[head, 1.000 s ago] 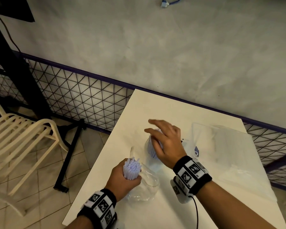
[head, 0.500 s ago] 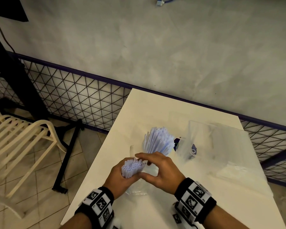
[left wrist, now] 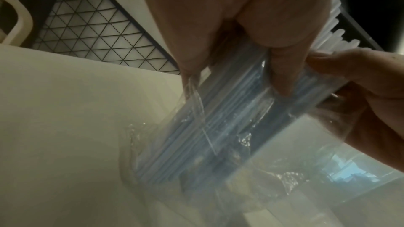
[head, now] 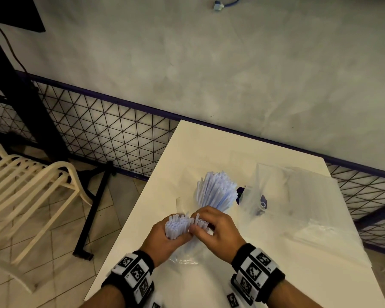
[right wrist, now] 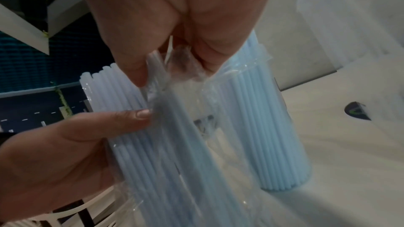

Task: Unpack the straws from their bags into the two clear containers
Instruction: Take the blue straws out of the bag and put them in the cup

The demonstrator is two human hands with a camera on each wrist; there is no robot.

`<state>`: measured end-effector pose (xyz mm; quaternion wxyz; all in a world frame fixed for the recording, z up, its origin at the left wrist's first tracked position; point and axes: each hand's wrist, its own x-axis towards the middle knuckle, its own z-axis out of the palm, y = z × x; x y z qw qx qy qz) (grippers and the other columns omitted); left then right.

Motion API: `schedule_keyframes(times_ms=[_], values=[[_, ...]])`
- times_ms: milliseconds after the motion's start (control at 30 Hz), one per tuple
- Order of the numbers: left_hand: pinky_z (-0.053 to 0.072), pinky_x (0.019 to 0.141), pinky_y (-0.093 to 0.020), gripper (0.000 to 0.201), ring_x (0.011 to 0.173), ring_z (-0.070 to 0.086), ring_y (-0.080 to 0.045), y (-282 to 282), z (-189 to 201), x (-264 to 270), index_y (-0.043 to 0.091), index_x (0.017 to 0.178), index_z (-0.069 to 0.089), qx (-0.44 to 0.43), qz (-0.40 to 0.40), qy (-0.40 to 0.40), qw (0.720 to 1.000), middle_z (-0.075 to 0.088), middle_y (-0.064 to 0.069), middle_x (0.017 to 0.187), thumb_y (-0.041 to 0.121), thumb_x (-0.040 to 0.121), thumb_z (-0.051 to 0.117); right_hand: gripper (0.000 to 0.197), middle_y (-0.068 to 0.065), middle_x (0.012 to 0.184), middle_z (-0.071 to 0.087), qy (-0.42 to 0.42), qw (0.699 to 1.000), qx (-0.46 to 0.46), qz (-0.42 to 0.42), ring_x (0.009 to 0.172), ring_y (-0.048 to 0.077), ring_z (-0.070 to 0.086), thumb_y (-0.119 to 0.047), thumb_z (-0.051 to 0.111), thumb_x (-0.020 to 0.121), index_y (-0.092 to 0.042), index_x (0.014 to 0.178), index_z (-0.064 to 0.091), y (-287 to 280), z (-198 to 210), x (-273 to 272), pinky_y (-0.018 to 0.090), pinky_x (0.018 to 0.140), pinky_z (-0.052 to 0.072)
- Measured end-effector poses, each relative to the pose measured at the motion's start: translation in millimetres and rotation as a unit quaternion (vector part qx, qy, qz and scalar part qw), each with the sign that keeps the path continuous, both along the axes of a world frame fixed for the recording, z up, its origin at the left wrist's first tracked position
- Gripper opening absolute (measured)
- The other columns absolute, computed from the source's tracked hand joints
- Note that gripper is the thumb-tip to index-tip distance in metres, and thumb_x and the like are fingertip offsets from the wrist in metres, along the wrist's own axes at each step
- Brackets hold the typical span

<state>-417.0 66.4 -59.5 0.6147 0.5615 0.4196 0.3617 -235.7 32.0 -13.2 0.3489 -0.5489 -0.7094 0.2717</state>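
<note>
On the white table (head: 209,141), my left hand (head: 165,237) grips an upright bundle of pale blue straws (head: 176,225) still wrapped in its clear bag (left wrist: 218,118). My right hand (head: 216,232) pinches a few straws at the bundle's top along with the bag's crinkled film (right wrist: 174,68). Just behind the hands stands a clear container (head: 216,194) full of upright straws (right wrist: 262,118). The bag's lower end (head: 182,258) trails on the table under my hands. I cannot make out a second container.
Empty clear bags (head: 298,196) lie spread over the table's right half, one with a dark blue logo (head: 262,203). A wire mesh fence (head: 109,130) runs behind the table, with a cream slatted chair (head: 20,185) on the tiled floor at the left.
My right hand has left the straws in the container and come back to the bundle in my left hand, where it now pinches the top. The left hand has kept its hold.
</note>
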Motion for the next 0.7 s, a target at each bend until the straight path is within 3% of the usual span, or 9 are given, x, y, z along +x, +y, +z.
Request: schedule_keyframes(times_ms=[100,200,267,300,367,433,600,700], values=[[0.052,0.08,-0.014,0.064,0.098,0.071,-0.01,-0.2,0.5,0.5,0.013,0.112,0.069,0.004,-0.003,0.001,1.0,0.076,0.005,0.102,0.048,0.06,0.082,0.02,0.0,0.091,0.065,0.005,1.0,-0.015,-0.014,0.086,0.01,0.062,-0.031,0.065,0.085,-0.013,0.093,0.069,-2.0,-1.2,-2.3,0.031,0.077,0.05],[0.051,0.078,-0.011,0.072,0.096,0.07,-0.005,-1.2,2.7,0.5,0.013,0.112,0.068,0.004,0.001,0.001,1.0,0.076,0.011,0.101,0.055,0.056,0.082,0.018,-0.002,0.092,0.065,-0.002,1.0,-0.014,-0.011,0.086,0.007,0.061,-0.024,0.072,0.082,-0.016,0.097,0.069,-3.6,-1.9,-6.1,0.024,0.077,0.05],[0.049,0.078,-0.008,0.066,0.095,0.069,0.0,-2.0,3.4,0.7,0.016,0.111,0.068,0.008,-0.001,0.01,1.0,0.075,0.019,0.099,0.055,0.059,0.084,0.019,-0.003,0.092,0.065,-0.007,1.0,-0.015,-0.015,0.085,0.006,0.06,-0.026,0.074,0.083,-0.015,0.097,0.068,-4.6,-3.3,-6.4,0.02,0.077,0.048],[0.048,0.076,-0.006,0.056,0.093,0.068,0.005,-2.7,3.7,1.0,0.018,0.108,0.067,0.011,-0.001,0.02,1.0,0.074,0.024,0.095,0.05,0.065,0.084,0.018,-0.003,0.091,0.065,-0.008,1.0,-0.017,-0.018,0.084,0.006,0.06,-0.027,0.073,0.084,-0.015,0.096,0.067,-5.1,-4.1,-6.1,0.018,0.076,0.047],[0.047,0.071,-0.003,0.027,0.084,0.067,0.011,-3.2,4.1,1.4,0.023,0.099,0.066,0.015,0.0,0.046,0.999,0.072,0.031,0.085,0.024,0.076,0.08,0.013,-0.004,0.088,0.063,-0.002,0.999,-0.023,-0.021,0.082,0.005,0.058,-0.026,0.07,0.088,-0.015,0.093,0.065,-6.0,-4.6,-5.1,0.014,0.073,0.043],[0.046,0.069,-0.003,0.024,0.08,0.066,0.013,-2.8,1.6,1.6,0.024,0.095,0.065,0.021,-0.001,0.062,0.998,0.071,0.032,0.079,0.007,0.081,0.076,0.009,-0.008,0.085,0.061,0.005,0.999,-0.03,-0.02,0.08,0.002,0.056,-0.024,0.067,0.091,-0.015,0.091,0.062,-8.0,-5.2,-4.9,0.011,0.072,0.041],[0.049,0.076,-0.007,0.027,0.088,0.069,0.006,-0.5,-3.6,0.5,0.019,0.103,0.069,0.017,0.003,0.065,0.998,0.075,0.02,0.087,0.008,0.081,0.077,0.01,-0.012,0.091,0.066,0.042,0.997,-0.042,-0.049,0.086,0.002,0.062,-0.021,0.071,0.086,-0.02,0.095,0.068,-13.3,-9.0,-6.6,0.012,0.076,0.046],[0.046,0.075,-0.004,0.028,0.087,0.067,0.01,0.1,-1.8,0.8,0.025,0.099,0.067,0.029,0.0,0.078,0.997,0.072,0.03,0.087,0.007,0.081,0.077,0.012,-0.011,0.094,0.067,0.059,0.996,-0.043,-0.057,0.09,0.004,0.063,-0.023,0.072,0.087,-0.022,0.099,0.071,-14.5,-11.1,-6.3,0.013,0.08,0.046]])
